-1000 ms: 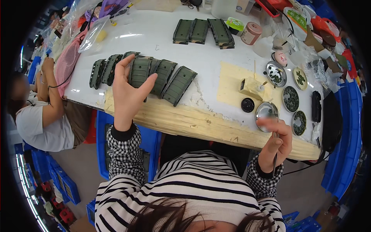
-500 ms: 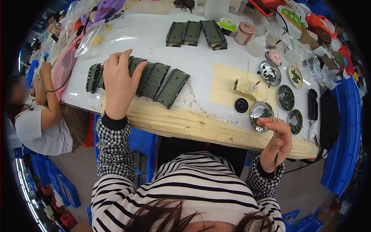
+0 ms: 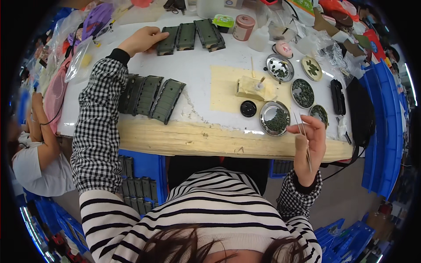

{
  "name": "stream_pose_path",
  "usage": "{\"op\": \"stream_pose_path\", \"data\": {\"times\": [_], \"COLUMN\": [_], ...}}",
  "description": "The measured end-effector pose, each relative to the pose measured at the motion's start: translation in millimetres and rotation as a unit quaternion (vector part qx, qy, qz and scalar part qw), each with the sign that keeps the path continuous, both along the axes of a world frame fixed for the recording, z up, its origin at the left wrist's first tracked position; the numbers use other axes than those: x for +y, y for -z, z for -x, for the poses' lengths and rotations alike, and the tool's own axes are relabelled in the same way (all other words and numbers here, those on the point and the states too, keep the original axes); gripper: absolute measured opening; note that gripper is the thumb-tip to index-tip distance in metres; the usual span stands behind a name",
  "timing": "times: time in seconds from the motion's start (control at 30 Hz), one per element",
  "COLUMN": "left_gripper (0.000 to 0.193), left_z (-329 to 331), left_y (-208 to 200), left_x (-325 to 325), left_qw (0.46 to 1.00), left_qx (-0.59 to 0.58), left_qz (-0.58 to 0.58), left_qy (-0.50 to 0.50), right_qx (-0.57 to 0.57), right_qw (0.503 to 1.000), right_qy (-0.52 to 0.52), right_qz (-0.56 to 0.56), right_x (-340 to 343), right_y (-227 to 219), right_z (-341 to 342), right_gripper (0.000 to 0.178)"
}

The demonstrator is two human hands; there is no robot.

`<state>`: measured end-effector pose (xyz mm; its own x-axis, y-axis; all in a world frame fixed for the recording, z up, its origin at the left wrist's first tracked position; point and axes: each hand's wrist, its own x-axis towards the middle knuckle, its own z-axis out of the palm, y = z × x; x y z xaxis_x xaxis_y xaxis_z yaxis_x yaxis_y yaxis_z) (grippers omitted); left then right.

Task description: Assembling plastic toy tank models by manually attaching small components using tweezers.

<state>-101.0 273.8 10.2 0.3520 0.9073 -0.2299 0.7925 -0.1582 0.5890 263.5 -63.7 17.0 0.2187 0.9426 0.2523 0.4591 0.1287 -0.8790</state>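
Taking the middle of your view as the dial's center, your left hand (image 3: 141, 40) is at 11 o'clock, thumb and fingers at the near-left edge of the left case (image 3: 167, 42); you touch it, but I cannot tell whether you grip it. Beside it, toward 12 o'clock, lie the middle case (image 3: 186, 36) and the right case (image 3: 209, 34). At 10 o'clock a row of cases (image 3: 169, 100) lies side by side, partly hidden by your left sleeve (image 3: 98, 114).

Your right hand (image 3: 310, 142), at 3 o'clock, grasps tweezers (image 3: 309, 162) between thumb and fingers, tips pointing to about 12. Just beside it, toward 10 o'clock from that hand, a steel dish (image 3: 266, 115) holds green bits (image 3: 277, 122). A black pot (image 3: 248, 108) and a yellow block (image 3: 250, 90) are at 2 o'clock. At 8, a blue bin (image 3: 151, 160) holds more cases.
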Motion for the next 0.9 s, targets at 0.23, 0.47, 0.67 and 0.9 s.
{"op": "stream_pose_path", "data": {"times": [0.23,0.47,0.67,0.9], "left_gripper": [0.024,0.027,0.028,0.034], "left_z": [56,34,-7,-65], "left_y": [-27,-48,-45,-16], "left_x": [-20,-121,-215,-258], "left_qw": [0.948,0.788,0.732,0.735], "left_qx": [-0.304,-0.578,-0.632,-0.610], "left_qz": [-0.015,0.065,0.125,0.215], "left_qy": [-0.096,-0.199,-0.223,-0.204], "right_qx": [-0.084,-0.199,-0.052,-0.127], "right_qw": [0.995,0.978,0.997,0.990], "right_qy": [0.052,0.030,0.046,0.037], "right_qz": [-0.009,-0.050,-0.046,-0.043], "right_x": [13,27,32,39], "right_y": [10,20,34,39], "right_z": [-5,-4,-11,-8], "right_gripper": [0.012,0.011,0.012,0.013]}}
